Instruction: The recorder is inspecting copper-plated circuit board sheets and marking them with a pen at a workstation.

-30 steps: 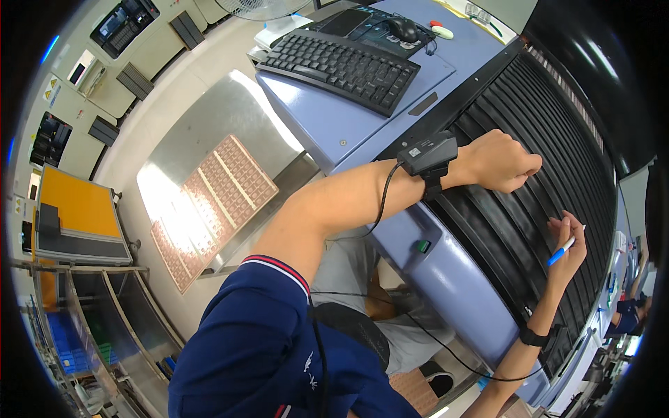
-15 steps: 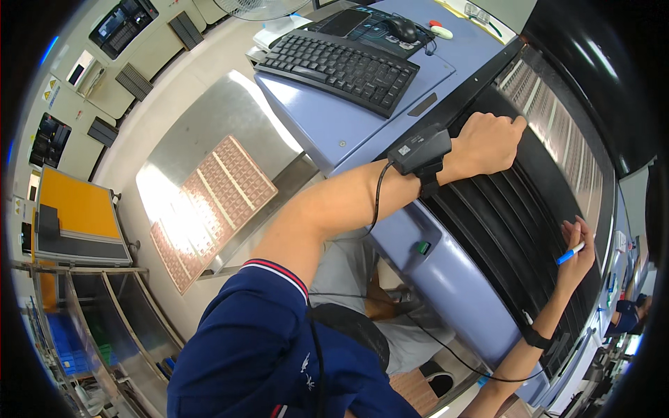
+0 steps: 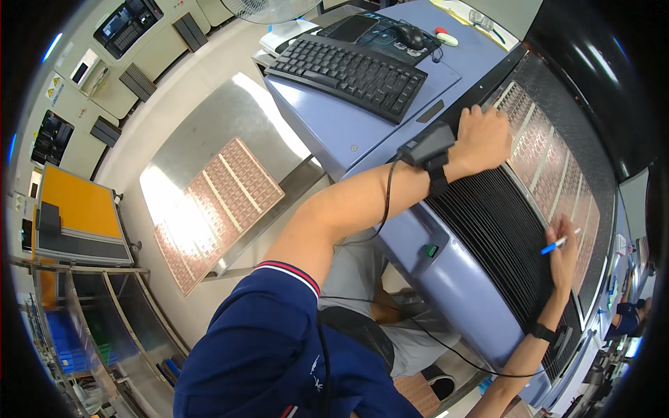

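Observation:
My left hand is at the near edge of a dark sliding frame, its fingers curled over the edge and the fingertips hidden. A copper-coloured printed panel with rows of small patterns lies on the bed inside that frame. Farther down the same edge, my right hand holds a blue and white marker pen between its fingers, beside the panel's near side. Pleated black bellows run between the frame and the machine's blue-grey front.
A second copper panel lies on a metal table to the left. A keyboard and mouse sit on the blue-grey housing. A black hood rises at the far right; a cable runs from my left wrist.
The frame and panel have slid toward me, and the bellows are squeezed into tighter pleats. Both hands have come nearer along with the frame, the pen still in my right one.

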`<state>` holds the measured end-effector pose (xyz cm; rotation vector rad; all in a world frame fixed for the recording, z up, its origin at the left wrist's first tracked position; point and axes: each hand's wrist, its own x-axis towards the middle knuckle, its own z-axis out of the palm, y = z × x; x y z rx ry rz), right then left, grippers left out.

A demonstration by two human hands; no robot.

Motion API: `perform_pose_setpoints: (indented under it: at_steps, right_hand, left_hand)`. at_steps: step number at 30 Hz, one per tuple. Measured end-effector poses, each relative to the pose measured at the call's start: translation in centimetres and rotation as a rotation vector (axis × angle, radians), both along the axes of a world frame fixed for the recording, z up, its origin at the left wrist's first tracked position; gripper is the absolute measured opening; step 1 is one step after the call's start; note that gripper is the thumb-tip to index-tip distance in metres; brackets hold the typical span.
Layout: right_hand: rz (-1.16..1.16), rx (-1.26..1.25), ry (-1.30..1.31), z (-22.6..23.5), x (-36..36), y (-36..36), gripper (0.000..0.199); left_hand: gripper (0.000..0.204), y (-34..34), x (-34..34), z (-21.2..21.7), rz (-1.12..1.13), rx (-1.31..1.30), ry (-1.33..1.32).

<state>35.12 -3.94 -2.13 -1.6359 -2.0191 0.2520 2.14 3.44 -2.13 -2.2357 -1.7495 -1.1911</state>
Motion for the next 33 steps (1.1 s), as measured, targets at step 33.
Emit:
perform_pose_setpoints:
  at_steps: [33]
  right_hand:
    - [-0.253,0.089,0.934,-0.3,1.4,-16.9,0.02]
  left_hand:
    - [0.049,-19.0,-18.7,-9.8,-0.233,-0.38,-1.018]
